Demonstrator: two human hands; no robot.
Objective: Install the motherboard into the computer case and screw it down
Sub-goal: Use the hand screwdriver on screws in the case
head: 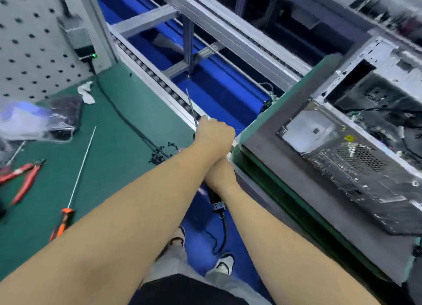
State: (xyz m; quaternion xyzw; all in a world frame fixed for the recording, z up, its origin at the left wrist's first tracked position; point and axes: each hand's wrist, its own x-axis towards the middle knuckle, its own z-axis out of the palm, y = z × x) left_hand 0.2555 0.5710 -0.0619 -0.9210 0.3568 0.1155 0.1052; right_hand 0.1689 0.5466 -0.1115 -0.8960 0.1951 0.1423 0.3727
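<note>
An open computer case (356, 145) lies on a green-edged pallet (280, 172) at the right, its inside dark with cables; I cannot make out a motherboard in it. Left of the case, both hands hold an electric screwdriver (216, 201) whose thin bit (191, 106) points away from me. My left hand (214, 133) grips the front end where the bit begins. Just behind it, my right hand (220, 174) grips the black body and is partly hidden by my left forearm. A cable hangs from the tool's rear end. A pile of small black screws (161, 154) lies on the green mat beside the hands.
On the green bench (118, 158) at the left lie an orange-handled long screwdriver (65, 220), red pliers (22, 179), a plastic bag (34, 122) and a white rag (86, 92). A pegboard (29, 42) stands behind. Aluminium conveyor rails (159, 81) run diagonally over a blue floor.
</note>
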